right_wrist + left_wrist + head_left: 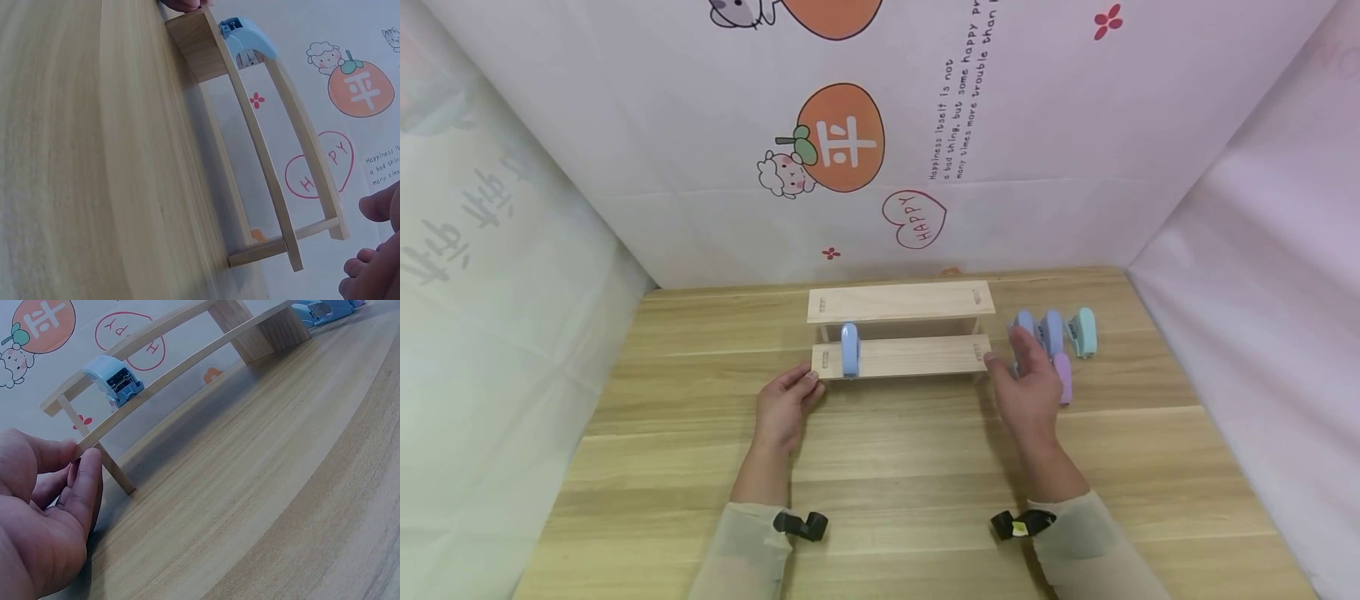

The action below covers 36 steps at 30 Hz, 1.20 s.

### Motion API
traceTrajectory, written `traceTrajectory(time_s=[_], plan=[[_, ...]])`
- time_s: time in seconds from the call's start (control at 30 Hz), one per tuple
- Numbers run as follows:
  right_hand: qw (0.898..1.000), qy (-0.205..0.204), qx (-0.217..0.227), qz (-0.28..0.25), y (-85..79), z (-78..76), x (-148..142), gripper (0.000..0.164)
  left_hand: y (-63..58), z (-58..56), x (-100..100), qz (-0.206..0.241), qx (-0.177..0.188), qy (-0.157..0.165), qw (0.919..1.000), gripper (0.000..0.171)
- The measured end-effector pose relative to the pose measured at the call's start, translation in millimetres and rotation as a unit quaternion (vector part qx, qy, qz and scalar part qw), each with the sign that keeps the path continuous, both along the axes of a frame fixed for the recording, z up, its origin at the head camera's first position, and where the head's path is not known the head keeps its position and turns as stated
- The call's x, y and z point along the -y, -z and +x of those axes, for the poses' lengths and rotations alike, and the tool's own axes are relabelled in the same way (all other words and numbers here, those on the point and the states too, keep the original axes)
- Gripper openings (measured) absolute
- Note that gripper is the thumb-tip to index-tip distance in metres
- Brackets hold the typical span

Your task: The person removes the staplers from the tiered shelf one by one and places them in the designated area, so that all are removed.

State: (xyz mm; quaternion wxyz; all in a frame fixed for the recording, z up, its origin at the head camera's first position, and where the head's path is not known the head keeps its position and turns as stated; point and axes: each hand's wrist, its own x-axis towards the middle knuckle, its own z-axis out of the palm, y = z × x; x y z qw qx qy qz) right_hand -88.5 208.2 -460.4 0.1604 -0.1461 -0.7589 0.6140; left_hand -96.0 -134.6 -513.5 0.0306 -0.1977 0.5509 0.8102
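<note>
A two-tier wooden shelf [917, 357] stands on the table, its upper board behind and above the lower one. On the lower board, near the left end, a light blue stapler [850, 350] sits upright. My left hand [784, 410] pinches that board's front left corner between thumb and fingers, as the left wrist view shows. Beside the shelf's right end is my right hand [1028, 392], its fingers loosely extended over a group of staplers and partly hiding them. A blue stapler [1052, 333], a mint stapler [1083, 332] and a purple stapler [1063, 379] show there.
The wooden table [880, 475] runs up to a printed white cloth [1037, 208] hanging behind the shelf. White cloth also hangs at the left and right sides. Both forearms reach in from the table's near side.
</note>
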Motion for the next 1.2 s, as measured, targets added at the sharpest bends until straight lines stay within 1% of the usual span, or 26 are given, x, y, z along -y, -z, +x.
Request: traceTrajectory(time_s=[0.23, 0.33, 0.6, 0.83, 1.07, 1.2], plan=[[1.0, -0.005, -0.009, 0.011, 0.2, -1.3, 6, 0.062, 0.1, 0.3, 0, 0.005, -0.006, -0.002, 1.0, 0.037], [1.0, -0.006, -0.014, 0.007, 1.0, -1.7, 9, 0.062, 0.4, 0.3, 0, 0.006, -0.005, -0.001, 1.0, 0.038], [1.0, -0.014, 0.0, 0.011, 1.1, -2.4, 14, 0.062, 0.6, -0.2, 0, 0.007, -0.002, -0.004, 1.0, 0.037], [0.999, -0.017, -0.026, 0.011, 2.5, -3.3, 21, 0.06, 2.3, -1.3, 1, 0.011, -0.007, -0.003, 0.9999, 0.037], [1.0, -0.027, -0.012, 0.01, 6.1, -3.3, 29, 0.06, 3.0, -1.4, 1, 0.006, -0.007, -0.003, 1.0, 0.038], [0.999, -0.027, -0.02, 0.01, 6.6, -2.6, 33, 0.059, 3.1, -1.4, 1, 0.004, -0.004, -0.001, 1.0, 0.038]])
